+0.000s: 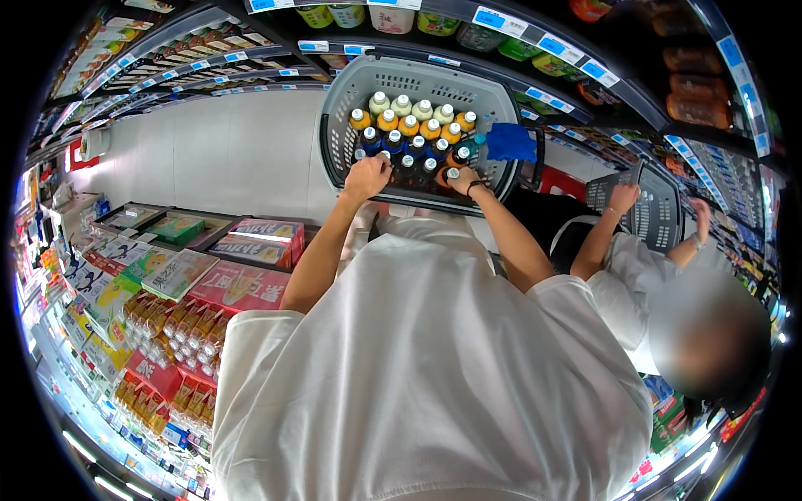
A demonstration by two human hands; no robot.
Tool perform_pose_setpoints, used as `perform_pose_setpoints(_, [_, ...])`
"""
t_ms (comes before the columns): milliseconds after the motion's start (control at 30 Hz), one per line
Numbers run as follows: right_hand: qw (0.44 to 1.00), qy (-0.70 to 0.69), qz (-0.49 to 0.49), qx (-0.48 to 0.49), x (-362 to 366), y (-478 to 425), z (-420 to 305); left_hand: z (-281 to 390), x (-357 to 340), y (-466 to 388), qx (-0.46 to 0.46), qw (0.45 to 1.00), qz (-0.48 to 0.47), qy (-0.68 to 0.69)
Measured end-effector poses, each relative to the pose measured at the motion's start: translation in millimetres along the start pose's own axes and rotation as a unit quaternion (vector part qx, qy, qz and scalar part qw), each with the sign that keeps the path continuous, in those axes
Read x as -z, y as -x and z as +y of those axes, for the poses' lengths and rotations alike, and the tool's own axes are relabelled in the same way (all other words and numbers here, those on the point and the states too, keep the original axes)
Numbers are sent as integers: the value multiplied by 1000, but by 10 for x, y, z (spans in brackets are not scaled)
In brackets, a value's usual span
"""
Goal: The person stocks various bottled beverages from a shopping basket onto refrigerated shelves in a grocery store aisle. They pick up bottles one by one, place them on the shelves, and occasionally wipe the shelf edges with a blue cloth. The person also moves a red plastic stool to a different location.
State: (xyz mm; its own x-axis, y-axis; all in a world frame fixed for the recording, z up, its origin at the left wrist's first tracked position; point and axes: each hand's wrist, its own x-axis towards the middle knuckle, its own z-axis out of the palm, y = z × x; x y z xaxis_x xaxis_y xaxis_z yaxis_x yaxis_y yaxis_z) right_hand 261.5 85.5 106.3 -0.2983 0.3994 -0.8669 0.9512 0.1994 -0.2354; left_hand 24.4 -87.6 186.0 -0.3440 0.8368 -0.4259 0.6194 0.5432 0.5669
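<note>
A grey plastic shopping basket (416,70) stands in front of me with rows of upright capped bottles in it. The far row holds pale bottles (423,109). Nearer come orange bottles (408,125), then dark bottles with blue labels (416,146). My left hand (368,176) has its fingers on the white cap of a bottle (386,156) at the basket's near left. On the near right, my right hand (465,180) grips a dark bottle with an orange label (445,175) near its cap. A teal-capped bottle (479,140) leans behind that one.
Blue material (510,142) hangs at the basket's right end. Drink shelves (501,28) with price tags run along the far side. At right, a person (626,269) stands by another grey basket (658,210). Stacked drink cartons (238,282) line the left, beside pale floor (219,150).
</note>
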Motion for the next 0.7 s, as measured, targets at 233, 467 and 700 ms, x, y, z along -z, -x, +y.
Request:
perform_pose_setpoints(233, [903, -8, 405, 146, 859, 647, -67, -17, -63, -3, 1, 1000, 20, -9])
perform_pose_setpoints(467, [893, 63, 444, -22, 1031, 454, 483, 30, -38, -17, 8, 999, 30, -13])
perform_pose_setpoints(700, [854, -2, 521, 10, 1046, 518, 544, -119, -111, -27, -23, 997, 57, 38])
